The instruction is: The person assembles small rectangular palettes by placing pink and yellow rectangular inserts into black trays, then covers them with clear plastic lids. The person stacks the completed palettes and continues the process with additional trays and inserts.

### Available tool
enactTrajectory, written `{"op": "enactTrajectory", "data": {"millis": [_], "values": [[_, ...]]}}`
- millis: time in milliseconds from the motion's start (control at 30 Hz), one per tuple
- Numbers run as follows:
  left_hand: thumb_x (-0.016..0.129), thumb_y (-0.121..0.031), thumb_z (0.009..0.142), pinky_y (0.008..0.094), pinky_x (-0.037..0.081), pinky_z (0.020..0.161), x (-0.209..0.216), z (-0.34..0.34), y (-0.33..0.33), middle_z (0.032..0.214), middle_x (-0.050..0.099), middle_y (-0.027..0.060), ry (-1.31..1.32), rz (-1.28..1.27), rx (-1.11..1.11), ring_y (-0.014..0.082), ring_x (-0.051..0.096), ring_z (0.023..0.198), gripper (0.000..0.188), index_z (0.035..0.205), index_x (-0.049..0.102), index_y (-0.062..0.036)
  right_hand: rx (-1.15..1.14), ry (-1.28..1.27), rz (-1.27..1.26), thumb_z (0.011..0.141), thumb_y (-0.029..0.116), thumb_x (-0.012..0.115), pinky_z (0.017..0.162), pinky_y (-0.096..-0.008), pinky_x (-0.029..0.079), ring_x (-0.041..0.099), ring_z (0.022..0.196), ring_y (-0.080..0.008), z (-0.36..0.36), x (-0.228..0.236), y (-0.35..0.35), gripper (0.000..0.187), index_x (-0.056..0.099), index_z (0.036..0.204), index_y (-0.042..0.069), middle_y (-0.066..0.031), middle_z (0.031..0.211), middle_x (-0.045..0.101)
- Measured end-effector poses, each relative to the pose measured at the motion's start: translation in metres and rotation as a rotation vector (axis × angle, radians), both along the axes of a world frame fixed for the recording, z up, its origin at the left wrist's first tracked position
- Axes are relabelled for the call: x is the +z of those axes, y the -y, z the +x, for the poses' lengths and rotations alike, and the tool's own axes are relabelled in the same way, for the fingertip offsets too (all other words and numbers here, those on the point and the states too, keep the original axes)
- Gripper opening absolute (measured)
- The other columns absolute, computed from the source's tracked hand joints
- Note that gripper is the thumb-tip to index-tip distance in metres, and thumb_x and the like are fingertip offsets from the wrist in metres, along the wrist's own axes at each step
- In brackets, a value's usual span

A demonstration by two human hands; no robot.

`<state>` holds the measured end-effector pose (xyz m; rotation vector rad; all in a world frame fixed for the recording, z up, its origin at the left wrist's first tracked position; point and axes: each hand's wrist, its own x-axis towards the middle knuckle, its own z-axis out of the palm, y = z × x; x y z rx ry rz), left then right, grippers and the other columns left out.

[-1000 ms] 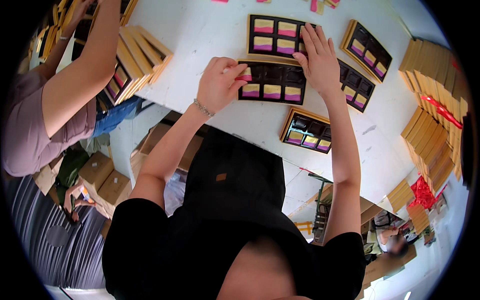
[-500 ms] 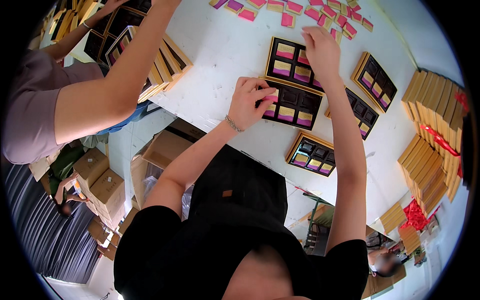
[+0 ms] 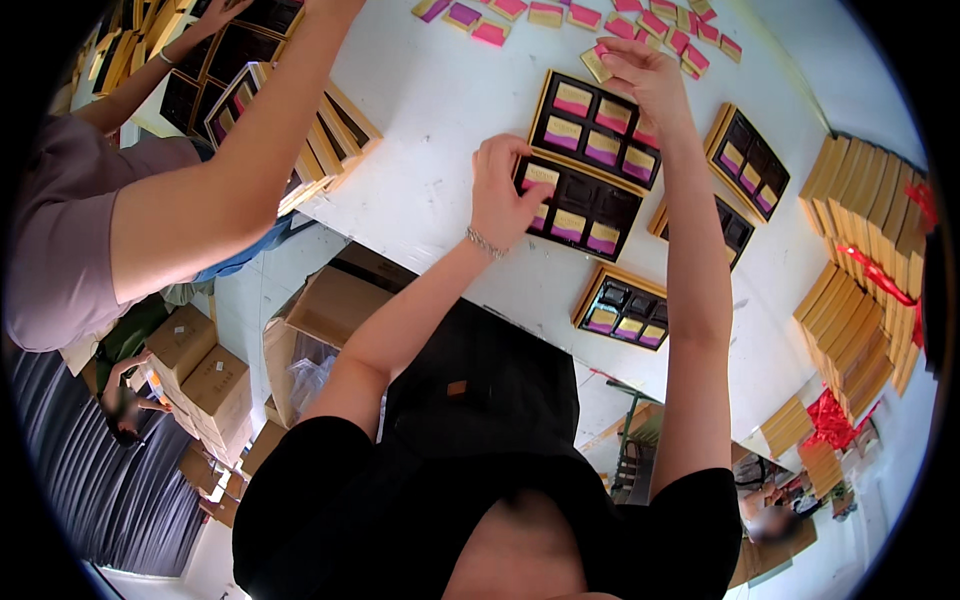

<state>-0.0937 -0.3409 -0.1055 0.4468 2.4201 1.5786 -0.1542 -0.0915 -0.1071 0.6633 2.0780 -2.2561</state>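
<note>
My left hand (image 3: 500,195) is at the left end of a black tray box with a gold rim (image 3: 598,208). Its fingers and thumb are spread around a pink-and-gold packet (image 3: 541,178) seated in the far-left slot. Purple-and-gold packets (image 3: 569,224) fill the near row of that box; its other far slots are bare. Behind it lies a similar box (image 3: 580,140) with packets in its slots, partly covered by my right hand (image 3: 648,85). Above that box's far edge, my right fingertips pinch another pink-and-gold packet (image 3: 596,66).
Loose packets (image 3: 660,25) lie scattered at the table's far side. More partly filled boxes (image 3: 748,160) (image 3: 622,308) sit right and near. Stacked boxes (image 3: 860,190) with red ribbon line the right edge. At left, a co-worker's arm (image 3: 240,180) reaches past stacked trays (image 3: 340,135).
My left hand has let go of the pink-and-gold packet in the far-left slot, and its fingers have spread. My right hand has taken hold of a loose packet and brought it nearer.
</note>
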Motion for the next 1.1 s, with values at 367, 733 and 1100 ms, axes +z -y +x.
{"op": "enactTrajectory", "data": {"millis": [367,733,1100], "values": [[0.078,-0.01,0.069,0.0371,0.044,0.085,0.004,0.012,0.01,0.107,0.056,0.0091,-0.05,-0.147,-0.011,0.0263,0.052,0.101,0.038,0.102,0.06,-0.0086,-0.172,0.104,0.44,0.084,-0.002,0.063,0.072,-0.0264,0.05,0.061,0.074,-0.0171,0.156,0.042,0.09,0.017,0.064,0.1,0.003,-0.0078,0.086,0.061],[0.07,-0.011,0.079,0.0393,0.039,0.091,0.011,0.026,0.009,0.108,0.065,0.0,-0.49,-0.312,-0.132,0.0236,0.056,0.107,0.021,0.1,0.068,-0.0106,-0.475,0.125,0.454,0.085,0.002,0.066,0.067,-0.0299,0.054,0.065,0.073,-0.0212,0.168,0.032,0.147,0.016,0.059,0.098,-0.004,-0.0132,0.098,0.057],[0.066,-0.051,0.077,0.0644,0.014,0.11,0.01,0.043,0.046,0.154,0.031,0.0119,-0.493,-0.59,-0.632,0.0261,0.025,0.144,0.084,0.143,0.041,-0.0046,0.316,0.012,1.225,0.082,0.037,0.066,0.111,-0.0543,0.026,0.036,0.138,-0.0264,0.196,0.044,0.134,0.062,0.052,0.133,0.005,-0.0081,0.146,0.043]]}}
